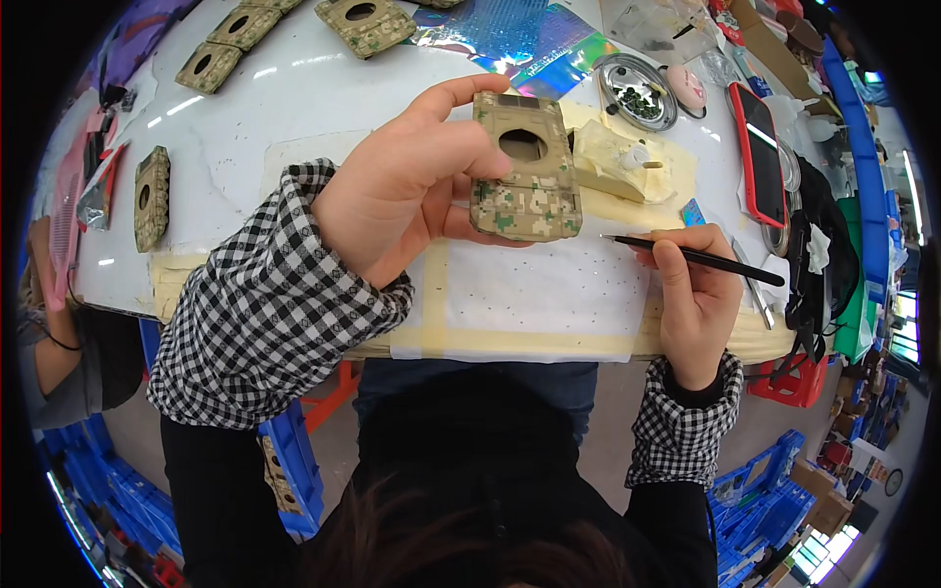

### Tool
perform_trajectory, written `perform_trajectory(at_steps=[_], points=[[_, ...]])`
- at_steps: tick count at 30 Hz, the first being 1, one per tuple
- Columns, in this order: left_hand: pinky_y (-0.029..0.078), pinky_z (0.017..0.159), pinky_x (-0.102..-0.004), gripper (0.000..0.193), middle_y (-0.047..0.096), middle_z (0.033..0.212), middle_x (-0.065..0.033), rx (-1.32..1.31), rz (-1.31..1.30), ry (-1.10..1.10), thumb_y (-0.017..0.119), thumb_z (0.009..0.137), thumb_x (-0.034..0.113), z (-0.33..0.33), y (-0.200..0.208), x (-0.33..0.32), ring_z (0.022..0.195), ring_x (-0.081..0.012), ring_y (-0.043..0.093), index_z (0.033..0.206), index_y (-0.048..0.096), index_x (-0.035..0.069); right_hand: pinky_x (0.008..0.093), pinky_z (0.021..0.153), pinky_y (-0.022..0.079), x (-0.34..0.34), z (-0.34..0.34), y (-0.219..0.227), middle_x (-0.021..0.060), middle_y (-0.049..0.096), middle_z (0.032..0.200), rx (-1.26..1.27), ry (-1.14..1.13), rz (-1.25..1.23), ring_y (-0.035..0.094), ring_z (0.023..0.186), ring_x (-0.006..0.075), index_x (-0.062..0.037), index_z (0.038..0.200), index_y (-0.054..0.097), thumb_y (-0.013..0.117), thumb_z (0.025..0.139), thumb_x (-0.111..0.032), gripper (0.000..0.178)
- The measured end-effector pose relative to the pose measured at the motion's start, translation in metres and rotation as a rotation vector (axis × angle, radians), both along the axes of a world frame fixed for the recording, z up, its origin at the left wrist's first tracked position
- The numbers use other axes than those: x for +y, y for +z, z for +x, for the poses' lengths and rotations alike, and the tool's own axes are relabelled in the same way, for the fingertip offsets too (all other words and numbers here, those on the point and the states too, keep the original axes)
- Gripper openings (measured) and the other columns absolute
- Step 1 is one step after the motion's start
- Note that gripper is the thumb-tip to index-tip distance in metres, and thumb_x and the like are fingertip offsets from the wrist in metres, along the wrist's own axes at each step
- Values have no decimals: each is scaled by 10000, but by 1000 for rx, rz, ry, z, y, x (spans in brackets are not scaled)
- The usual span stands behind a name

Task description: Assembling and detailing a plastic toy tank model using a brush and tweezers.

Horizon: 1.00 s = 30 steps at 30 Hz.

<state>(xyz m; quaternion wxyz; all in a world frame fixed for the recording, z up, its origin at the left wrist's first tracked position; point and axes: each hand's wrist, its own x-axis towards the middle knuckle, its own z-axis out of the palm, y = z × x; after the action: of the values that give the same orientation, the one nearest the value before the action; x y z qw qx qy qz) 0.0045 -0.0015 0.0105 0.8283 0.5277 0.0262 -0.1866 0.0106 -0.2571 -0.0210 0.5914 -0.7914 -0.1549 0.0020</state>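
Note:
My left hand (392, 186) holds up a camouflage-painted model tank hull (526, 196) with a round hole in its top. The thumb lies by the hole and the other fingers go round the hull's side and underneath. Just right of the hull, my right hand (694, 284) pinches a slim black pen-like tool (720, 263). Its fine pale tip points left, a short gap from the hull's lower right corner; I cannot tell whether it is a brush or tweezers. Below both hands lies a white sheet (539, 294) dotted with tiny dark specks.
More camouflage hulls (366, 22) lie at the far left, one (152, 199) at the left edge. Behind my right hand are a yellowish block (627, 167), a round dish (637, 90) of small dark green bits and a red-edged phone (757, 154). Another person's arm (49, 343) shows at left.

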Motion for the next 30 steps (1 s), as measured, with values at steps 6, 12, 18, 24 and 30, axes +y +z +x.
perform_trajectory(at_steps=[6, 12, 18, 24, 30], points=[[521, 852, -377, 644, 488, 1273, -186, -2, 0, -2, 452, 836, 148, 0, 0, 0, 1075, -300, 589, 1416, 189, 56, 193, 669, 430, -1, 0, 0, 64, 621, 800, -2, 5, -16, 564, 740, 84, 36, 908, 559, 583, 885, -37, 80], [513, 870, -388, 644, 475, 1285, -183, 7, -8, 2, 455, 831, 140, 0, 0, 0, 1089, -296, 580, 1414, 194, 54, 229, 725, 471, -3, 0, -1, 80, 623, 839, -9, 34, -45, 601, 778, 121, 39, 931, 548, 563, 904, -60, 103], [509, 879, -393, 641, 467, 1291, -181, 7, -14, 5, 453, 831, 134, 0, 0, 0, 1099, -294, 572, 1413, 197, 54, 247, 749, 490, -5, 1, -1, 95, 627, 868, -20, 55, -75, 621, 795, 141, 40, 945, 542, 553, 915, -75, 119], [508, 882, -397, 641, 471, 1286, -184, 0, -30, -1, 453, 833, 135, 0, -1, 1, 1093, -299, 575, 1414, 194, 54, 247, 744, 489, -6, 1, -1, 99, 631, 865, -39, 55, -80, 621, 790, 142, 37, 941, 541, 551, 917, -82, 122], [508, 882, -406, 643, 482, 1276, -180, 6, -9, 4, 452, 832, 133, 1, -1, 1, 1091, -293, 578, 1415, 192, 58, 243, 736, 484, -4, 1, 1, 110, 640, 873, -44, 43, -53, 613, 774, 137, 29, 933, 538, 544, 922, -91, 121]])
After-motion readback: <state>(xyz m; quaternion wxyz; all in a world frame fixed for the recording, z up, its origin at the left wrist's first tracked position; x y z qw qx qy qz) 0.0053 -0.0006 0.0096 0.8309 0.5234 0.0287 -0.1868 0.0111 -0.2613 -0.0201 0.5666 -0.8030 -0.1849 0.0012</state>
